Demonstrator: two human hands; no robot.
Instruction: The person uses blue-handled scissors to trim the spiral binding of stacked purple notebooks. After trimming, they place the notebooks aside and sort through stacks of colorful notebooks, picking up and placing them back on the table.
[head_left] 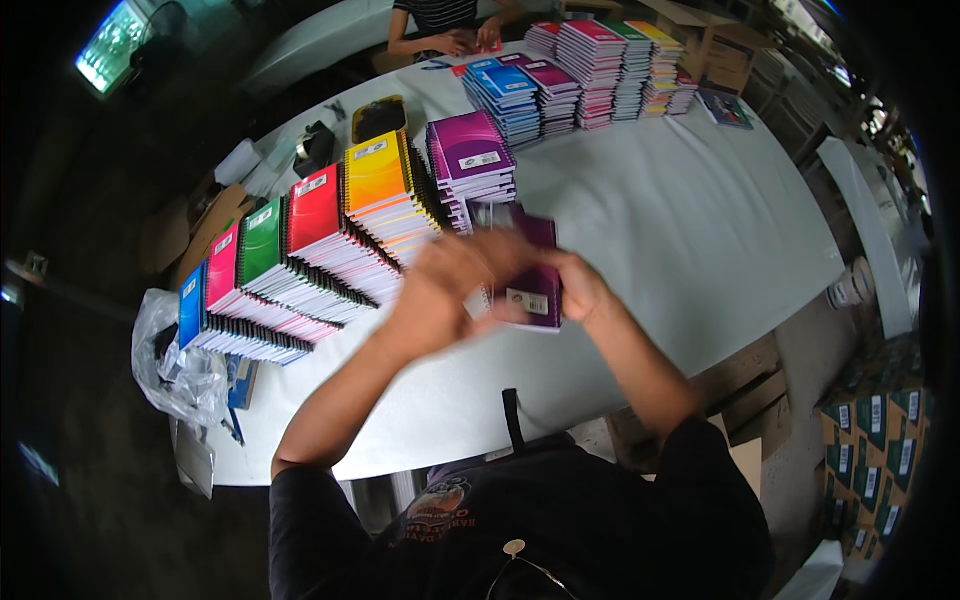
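Note:
A purple spiral notebook (540,234) with a white label near its lower edge is held over the table in front of me. My right hand (582,288) grips its right side. Across the notebook's left part reaches my left hand (465,275), its fingers smeared by motion, so its hold cannot be made out. Just beyond the hands stands a stack of purple notebooks (468,140). Left of that, stacks of yellow (375,175), red (315,208), green (262,240), pink (222,268) and blue notebooks (191,305) stand in a slanting row.
More notebook stacks (592,70) fill the far side of the white-covered table (690,230). A co-worker's hands (470,42) work at the far edge. A clear plastic bag (175,365) hangs by the left edge; a black tape dispenser (316,148) and yellow-rimmed tray (379,119) lie behind the row.

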